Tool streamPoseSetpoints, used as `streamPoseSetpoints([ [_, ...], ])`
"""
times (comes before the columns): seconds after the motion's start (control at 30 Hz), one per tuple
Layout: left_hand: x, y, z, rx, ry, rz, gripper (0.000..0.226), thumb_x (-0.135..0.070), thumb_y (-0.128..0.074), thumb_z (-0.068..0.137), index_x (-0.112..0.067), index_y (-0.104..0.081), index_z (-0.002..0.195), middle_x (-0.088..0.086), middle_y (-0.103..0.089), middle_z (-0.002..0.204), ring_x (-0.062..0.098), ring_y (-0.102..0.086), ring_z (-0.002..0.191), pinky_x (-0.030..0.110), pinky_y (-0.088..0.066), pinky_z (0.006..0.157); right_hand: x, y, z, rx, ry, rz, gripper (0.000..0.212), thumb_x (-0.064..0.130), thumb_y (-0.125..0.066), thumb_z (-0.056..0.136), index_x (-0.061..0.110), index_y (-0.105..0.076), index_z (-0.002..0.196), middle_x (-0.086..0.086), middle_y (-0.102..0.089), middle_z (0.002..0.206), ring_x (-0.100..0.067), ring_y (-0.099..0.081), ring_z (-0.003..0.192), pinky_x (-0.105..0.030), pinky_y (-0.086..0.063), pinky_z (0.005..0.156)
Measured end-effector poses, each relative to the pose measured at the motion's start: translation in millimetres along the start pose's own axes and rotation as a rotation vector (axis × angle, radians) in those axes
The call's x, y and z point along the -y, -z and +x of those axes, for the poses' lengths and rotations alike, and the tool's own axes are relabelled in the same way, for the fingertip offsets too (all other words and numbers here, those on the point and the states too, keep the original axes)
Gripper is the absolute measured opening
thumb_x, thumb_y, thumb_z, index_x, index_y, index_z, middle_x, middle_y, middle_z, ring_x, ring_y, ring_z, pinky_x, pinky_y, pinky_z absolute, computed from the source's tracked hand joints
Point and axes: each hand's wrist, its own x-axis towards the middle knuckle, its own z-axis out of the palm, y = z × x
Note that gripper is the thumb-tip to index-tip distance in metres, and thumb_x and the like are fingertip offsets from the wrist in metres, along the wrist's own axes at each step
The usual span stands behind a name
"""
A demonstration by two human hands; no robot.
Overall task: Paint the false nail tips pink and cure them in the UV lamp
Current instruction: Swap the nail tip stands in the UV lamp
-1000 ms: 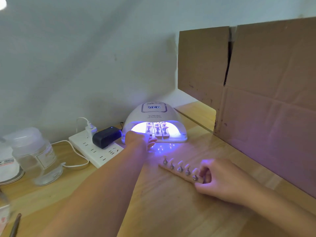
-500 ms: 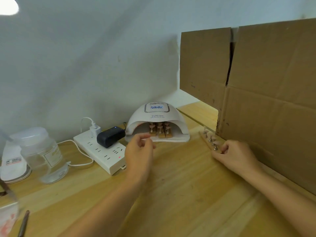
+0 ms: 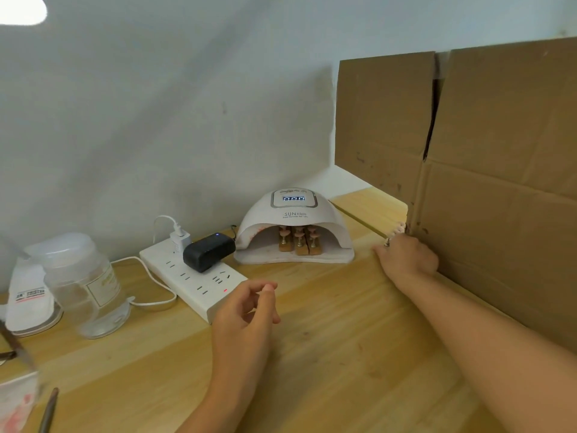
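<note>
**Hands apart at the lamp, one strip held by the cardboard**

Fingers (image 3: 379, 252) of our right hand (image 3: 406, 256) lie at the near end of a wooden nail-tip strip (image 3: 396, 233) beside the edge of the cardboard sheet (image 3: 487, 182). The hand covers most of the strip; we cannot tell whether the fingers pinch it or only press on it. A few pale tips show above the knuckles.

Our left hand (image 3: 246, 310) hovers over the worktop (image 3: 327, 339), fingers loosely curled, thumb and forefinger near each other, holding nothing.

Between the hands and further back, the UV lamp (image 3: 295, 226) sits on the worktop, its inside dark, its display lit. Three wooden strips (image 3: 299, 243) with pinkish nail tips stand inside its opening, side by side.

Left of the lamp: white power strip (image 3: 193, 276) with a black adapter (image 3: 208, 251) and a white charger (image 3: 179, 237) plugged in. Further left, a clear lidded jar (image 3: 84, 285) and a white pouch (image 3: 29, 295). Bottom left edge, blurred items, not identifiable.
</note>
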Motion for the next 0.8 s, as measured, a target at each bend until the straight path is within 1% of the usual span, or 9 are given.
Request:
streamPoseSetpoints([
  [0.07, 1.3, 2.1, 1.7, -0.024, 0.041, -0.039, 0.017, -0.015, -0.053, 0.089, -0.020, -0.066, 0.079, -0.004, -0.049, 0.049, 0.004, -0.038, 0.040, 0.025, -0.030, 0.049, 2.4, -0.1, 2.0, 0.007, 0.001, -0.028, 0.037, 0.041, -0.045, 0.095, 0.008, -0.063, 0.098, -0.009, -0.065, 0.099, -0.026, -0.062, 0.089, -0.024, -0.034, 0.054],
  [0.17, 2.7, 6.3, 4.8, -0.051, 0.102, -0.103, 0.017, -0.017, -0.053, 0.088, -0.019, -0.067, 0.078, -0.004, -0.048, 0.048, 0.006, -0.033, 0.037, 0.020, -0.028, 0.040, 0.0, -2.1, -1.8, -0.034, 0.051, -0.050, 0.038, 0.041, -0.040, 0.097, 0.010, -0.062, 0.099, -0.009, -0.065, 0.100, -0.026, -0.062, 0.090, -0.025, -0.035, 0.057],
  [0.3, 3.0, 8.3, 7.6, -0.065, 0.156, -0.187, 0.016, -0.010, -0.051, 0.088, -0.012, -0.066, 0.080, -0.002, -0.046, 0.045, 0.008, -0.029, 0.034, 0.015, -0.025, 0.033, -4.9, -3.9, -7.4, -0.122, 0.128, -0.062, 0.039, 0.042, -0.031, 0.099, 0.015, -0.060, 0.096, -0.005, -0.066, 0.091, -0.023, -0.060, 0.079, -0.025, -0.032, 0.054],
  [0.4, 2.9, 9.3, 8.5, -0.074, 0.175, -0.198, 0.017, -0.010, -0.050, 0.088, -0.011, -0.065, 0.081, -0.002, -0.046, 0.044, 0.007, -0.030, 0.035, 0.016, -0.025, 0.033, -3.5, -3.4, -6.6, -0.113, 0.118, -0.094, 0.042, 0.040, -0.026, 0.100, 0.013, -0.059, 0.098, -0.006, -0.066, 0.090, -0.023, -0.059, 0.075, -0.024, -0.030, 0.051],
  [0.53, 2.0, 10.1, 9.4, -0.087, 0.195, -0.215, 0.018, -0.010, -0.049, 0.089, -0.012, -0.065, 0.080, -0.002, -0.046, 0.045, 0.008, -0.029, 0.034, 0.016, -0.024, 0.033, 7.7, 1.6, -6.6, -0.097, 0.133, -0.113, 0.041, 0.034, -0.023, 0.101, 0.009, -0.056, 0.104, -0.007, -0.065, 0.088, -0.021, -0.047, 0.064, -0.024, -0.023, 0.046],
  [0.63, 2.1, 10.0, 10.4, -0.091, 0.210, -0.231, 0.019, -0.009, -0.049, 0.089, -0.012, -0.065, 0.079, -0.003, -0.046, 0.044, 0.007, -0.030, 0.033, 0.015, -0.024, 0.032, 27.2, 15.3, -7.2, -0.216, 0.211, 0.268, 0.033, 0.024, -0.029, 0.099, 0.013, -0.055, 0.115, -0.007, -0.066, 0.082, -0.023, -0.051, 0.069, -0.026, -0.030, 0.053],
  [0.7, 2.4, 10.4, 11.2, -0.106, 0.217, -0.245, 0.021, -0.009, -0.047, 0.090, -0.011, -0.064, 0.078, -0.004, -0.045, 0.044, 0.006, -0.030, 0.033, 0.014, -0.023, 0.033, 49.7, 32.9, -6.8, -0.255, 0.288, 0.597, 0.032, 0.017, -0.034, 0.095, 0.019, -0.056, 0.118, 0.004, -0.059, 0.077, -0.019, -0.050, 0.074, -0.026, -0.030, 0.055],
  [0.73, 2.6, 10.5, 11.5, -0.113, 0.222, -0.251, 0.021, -0.009, -0.047, 0.090, -0.011, -0.064, 0.078, -0.004, -0.046, 0.044, 0.006, -0.030, 0.032, 0.013, -0.022, 0.033, 62.4, 41.4, -4.9, -0.233, 0.375, 0.674, 0.034, 0.014, -0.035, 0.094, 0.021, -0.056, 0.119, 0.008, -0.056, 0.082, -0.015, -0.048, 0.079, -0.026, -0.032, 0.058],
  [0.8, 2.8, 11.2, 12.1, -0.121, 0.230, -0.260, 0.021, -0.010, -0.048, 0.091, -0.011, -0.064, 0.077, -0.004, -0.046, 0.043, 0.006, -0.030, 0.032, 0.014, -0.022, 0.032, 87.3, 54.3, -1.5, -0.113, 0.557, 0.638, 0.039, 0.015, -0.033, 0.094, 0.026, -0.053, 0.127, 0.006, -0.048, 0.100, -0.013, -0.043, 0.095, -0.027, -0.034, 0.076],
])
